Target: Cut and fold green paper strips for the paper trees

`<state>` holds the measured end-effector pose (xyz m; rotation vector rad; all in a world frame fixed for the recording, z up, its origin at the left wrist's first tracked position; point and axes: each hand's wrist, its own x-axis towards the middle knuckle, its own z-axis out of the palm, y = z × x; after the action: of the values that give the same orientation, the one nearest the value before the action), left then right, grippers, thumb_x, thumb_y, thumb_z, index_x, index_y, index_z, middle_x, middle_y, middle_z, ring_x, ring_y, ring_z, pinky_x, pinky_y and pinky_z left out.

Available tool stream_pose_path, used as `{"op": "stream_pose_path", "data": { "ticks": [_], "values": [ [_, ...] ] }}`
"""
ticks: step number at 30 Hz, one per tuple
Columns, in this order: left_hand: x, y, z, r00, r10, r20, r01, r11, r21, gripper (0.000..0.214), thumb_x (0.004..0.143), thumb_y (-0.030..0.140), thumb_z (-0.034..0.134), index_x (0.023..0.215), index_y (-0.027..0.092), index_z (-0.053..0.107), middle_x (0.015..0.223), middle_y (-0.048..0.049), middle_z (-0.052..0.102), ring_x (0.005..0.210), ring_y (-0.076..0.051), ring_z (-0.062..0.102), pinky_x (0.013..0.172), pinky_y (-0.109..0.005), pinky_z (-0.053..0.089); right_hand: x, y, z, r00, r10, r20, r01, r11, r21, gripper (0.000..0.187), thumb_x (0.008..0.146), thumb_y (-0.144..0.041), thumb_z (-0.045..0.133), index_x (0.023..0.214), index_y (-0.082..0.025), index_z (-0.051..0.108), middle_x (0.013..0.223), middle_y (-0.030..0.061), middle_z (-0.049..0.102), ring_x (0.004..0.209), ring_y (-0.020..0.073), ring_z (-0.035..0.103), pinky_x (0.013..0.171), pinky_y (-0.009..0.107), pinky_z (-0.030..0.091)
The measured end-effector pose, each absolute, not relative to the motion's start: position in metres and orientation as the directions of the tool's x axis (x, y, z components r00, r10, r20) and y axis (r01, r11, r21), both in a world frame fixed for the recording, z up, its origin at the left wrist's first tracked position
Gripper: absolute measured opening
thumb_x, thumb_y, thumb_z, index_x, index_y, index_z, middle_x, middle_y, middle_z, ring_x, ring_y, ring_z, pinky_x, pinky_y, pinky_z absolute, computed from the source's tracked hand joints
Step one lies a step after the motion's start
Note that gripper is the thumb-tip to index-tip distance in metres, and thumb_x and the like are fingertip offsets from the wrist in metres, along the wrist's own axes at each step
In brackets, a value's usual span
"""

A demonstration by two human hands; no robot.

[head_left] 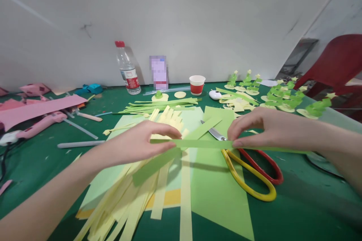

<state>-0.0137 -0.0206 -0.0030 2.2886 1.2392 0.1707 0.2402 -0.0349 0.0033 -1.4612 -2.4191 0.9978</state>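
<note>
Both hands hold one green paper strip (pixel 202 144) stretched level above the table. My left hand (pixel 141 143) pinches its left end between thumb and fingers. My right hand (pixel 256 128) pinches it further right, and the strip runs on past that hand to the right. Under the strip lie scissors (pixel 249 173) with one red and one yellow handle, their blades pointing up-left. Beneath my left hand is a heap of pale yellow paper strips (pixel 135 196) on light green paper sheets (pixel 217 192).
On the green table stand a water bottle (pixel 128 68) and a red paper cup (pixel 197 84) at the back. Small green paper trees (pixel 285 96) sit back right. A pink glue gun (pixel 36 127), glue sticks (pixel 80 144) and pink paper (pixel 36 109) lie left. A red chair (pixel 336 64) is at right.
</note>
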Motion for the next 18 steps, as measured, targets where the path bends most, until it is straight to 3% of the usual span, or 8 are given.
{"op": "stream_pose_path", "data": {
  "ticks": [3, 5, 9, 12, 15, 18],
  "values": [
    [-0.004, -0.038, -0.013, 0.604, 0.786, -0.131, 0.725, -0.475, 0.499, 0.031, 0.082, 0.039, 0.048, 0.106, 0.027, 0.062, 0.109, -0.0003, 0.065, 0.099, -0.02, 0.058, 0.08, -0.026, 0.045, 0.223, -0.045, -0.006, -0.555, 0.81, -0.191, 0.69, 0.32, -0.649, 0.021, 0.08, -0.03, 0.05, 0.071, -0.019, 0.065, 0.08, 0.0014, 0.066, 0.073, 0.0143, 0.06, 0.066, 0.024, 0.047],
    [0.004, -0.049, -0.021, 0.626, 0.774, -0.102, 0.687, -0.484, 0.542, 0.031, 0.082, 0.042, 0.049, 0.105, 0.026, 0.063, 0.101, -0.0007, 0.068, 0.088, -0.018, 0.062, 0.07, -0.023, 0.046, 0.214, -0.052, -0.012, -0.579, 0.803, -0.144, 0.659, 0.355, -0.663, 0.019, 0.08, -0.025, 0.05, 0.072, -0.019, 0.066, 0.077, 0.0005, 0.065, 0.071, 0.0123, 0.059, 0.064, 0.022, 0.047],
    [0.014, -0.063, -0.027, 0.687, 0.724, -0.061, 0.587, -0.504, 0.633, 0.026, 0.087, 0.031, 0.044, 0.083, 0.021, 0.068, 0.071, 0.0022, 0.07, 0.06, -0.01, 0.062, 0.056, -0.017, 0.043, 0.209, -0.06, -0.015, -0.56, 0.827, -0.044, 0.648, 0.404, -0.646, 0.019, 0.077, -0.024, 0.053, 0.089, -0.02, 0.068, 0.074, 0.0006, 0.066, 0.063, 0.0109, 0.06, 0.055, 0.019, 0.047],
    [0.014, -0.063, -0.021, 0.661, 0.745, -0.089, 0.589, -0.442, 0.676, 0.028, 0.086, 0.026, 0.043, 0.073, 0.019, 0.066, 0.066, 0.0034, 0.069, 0.053, -0.008, 0.061, 0.051, -0.015, 0.042, 0.218, -0.06, -0.009, -0.533, 0.846, 0.006, 0.689, 0.438, -0.577, 0.026, 0.075, -0.026, 0.057, 0.098, -0.02, 0.066, 0.071, 0.0012, 0.067, 0.061, 0.0125, 0.061, 0.052, 0.019, 0.046],
    [0.011, -0.061, -0.015, 0.615, 0.782, -0.101, 0.61, -0.391, 0.689, 0.025, 0.085, 0.03, 0.045, 0.076, 0.021, 0.067, 0.071, 0.0039, 0.07, 0.06, -0.01, 0.063, 0.053, -0.016, 0.045, 0.227, -0.058, -0.001, -0.588, 0.807, 0.042, 0.683, 0.525, -0.508, 0.019, 0.079, -0.025, 0.052, 0.081, -0.02, 0.07, 0.064, 0.0007, 0.066, 0.052, 0.0111, 0.058, 0.049, 0.02, 0.043],
    [0.009, -0.06, -0.017, 0.573, 0.818, -0.045, 0.607, -0.387, 0.694, 0.029, 0.08, 0.041, 0.053, 0.102, 0.026, 0.063, 0.094, 0.0029, 0.07, 0.083, -0.014, 0.064, 0.068, -0.019, 0.05, 0.226, -0.061, 0.0, -0.652, 0.742, 0.157, 0.625, 0.643, -0.443, 0.025, 0.082, -0.021, 0.045, 0.076, -0.019, 0.069, 0.062, 0.0019, 0.066, 0.051, 0.0112, 0.056, 0.048, 0.021, 0.04]
  ]
}}
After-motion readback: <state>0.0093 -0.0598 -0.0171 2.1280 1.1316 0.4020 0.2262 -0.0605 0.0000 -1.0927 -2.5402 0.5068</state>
